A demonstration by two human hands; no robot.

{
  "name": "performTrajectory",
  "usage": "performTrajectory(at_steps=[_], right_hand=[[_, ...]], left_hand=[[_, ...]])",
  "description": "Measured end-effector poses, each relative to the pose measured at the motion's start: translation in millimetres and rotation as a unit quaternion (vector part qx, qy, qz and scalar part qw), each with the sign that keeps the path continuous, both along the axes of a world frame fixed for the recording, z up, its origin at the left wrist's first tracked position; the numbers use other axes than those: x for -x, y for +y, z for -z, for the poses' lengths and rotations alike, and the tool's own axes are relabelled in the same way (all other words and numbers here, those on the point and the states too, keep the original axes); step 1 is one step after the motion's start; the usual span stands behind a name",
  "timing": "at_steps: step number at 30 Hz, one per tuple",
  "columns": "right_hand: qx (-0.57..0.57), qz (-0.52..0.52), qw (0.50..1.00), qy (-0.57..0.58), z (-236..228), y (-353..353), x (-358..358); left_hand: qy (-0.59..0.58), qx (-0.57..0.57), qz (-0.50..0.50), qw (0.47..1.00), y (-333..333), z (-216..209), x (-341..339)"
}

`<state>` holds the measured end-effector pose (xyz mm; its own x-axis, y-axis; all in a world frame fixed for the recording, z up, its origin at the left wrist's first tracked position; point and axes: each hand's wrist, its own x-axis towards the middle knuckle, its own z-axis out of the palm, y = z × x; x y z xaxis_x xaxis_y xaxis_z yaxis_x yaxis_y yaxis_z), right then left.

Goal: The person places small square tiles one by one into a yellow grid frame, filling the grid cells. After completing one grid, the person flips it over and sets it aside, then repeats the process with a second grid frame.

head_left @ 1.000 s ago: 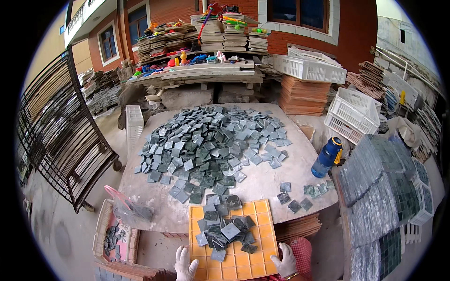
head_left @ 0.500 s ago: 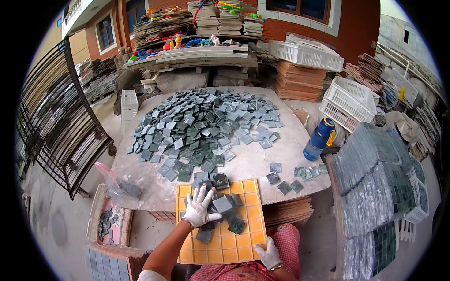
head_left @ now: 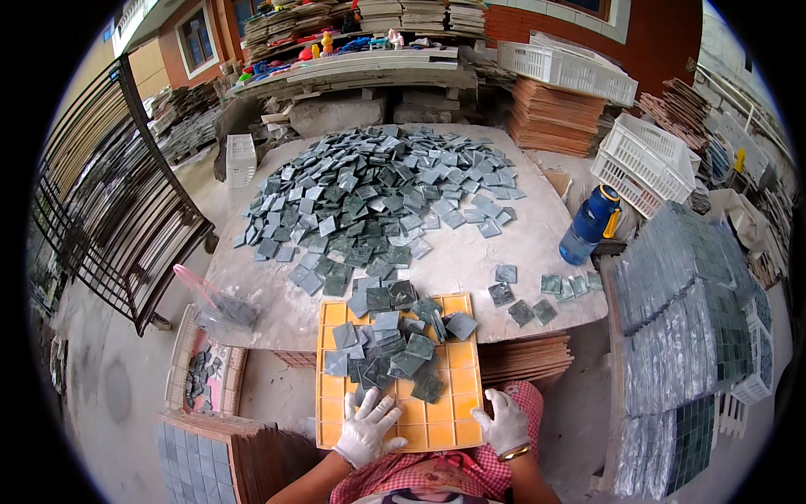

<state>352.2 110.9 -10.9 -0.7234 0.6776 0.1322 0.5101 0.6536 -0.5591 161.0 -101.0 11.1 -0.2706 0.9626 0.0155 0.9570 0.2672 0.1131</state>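
Note:
A yellow gridded tray point(head_left: 457, 420) tilts from the front edge of the table down toward my lap. Loose dark green-grey square stone tiles point(head_left: 409, 363) lie piled on its upper and middle part, some overlapping at angles. My left hand point(head_left: 367, 430), in a white glove, rests with fingers spread on the tray's near left part, fingertips just below the tiles. At the tray's near right edge is my right hand point(head_left: 505, 424), also gloved, thumb and fingers apart, the thumb close to the rim. Neither hand holds a tile.
A large heap of tiles point(head_left: 361, 189) covers the table's point(head_left: 470, 260) far half. Several loose tiles point(head_left: 520, 313) lie at the right, near a blue bottle point(head_left: 590, 225). Wrapped tile stacks point(head_left: 680, 336) stand at right; a plastic bag point(head_left: 225, 309) sits at left.
My left hand has drawn back from the tile pile to the tray's near edge. The tiles now lie more spread out higher on the tray. My right hand has loosened at the corner.

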Motion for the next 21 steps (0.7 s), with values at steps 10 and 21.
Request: performTrajectory(at_steps=[10, 21], right_hand=[[-0.064, -0.099, 0.983, 0.139, -31, 7, 108], [0.254, 0.029, 0.947, 0.194, -20, 44, 137]], left_hand=[[-0.136, -0.194, -0.165, 0.957, -26, -2, 11], [-0.014, -0.179, -0.240, 0.954, 52, 2, 33]])
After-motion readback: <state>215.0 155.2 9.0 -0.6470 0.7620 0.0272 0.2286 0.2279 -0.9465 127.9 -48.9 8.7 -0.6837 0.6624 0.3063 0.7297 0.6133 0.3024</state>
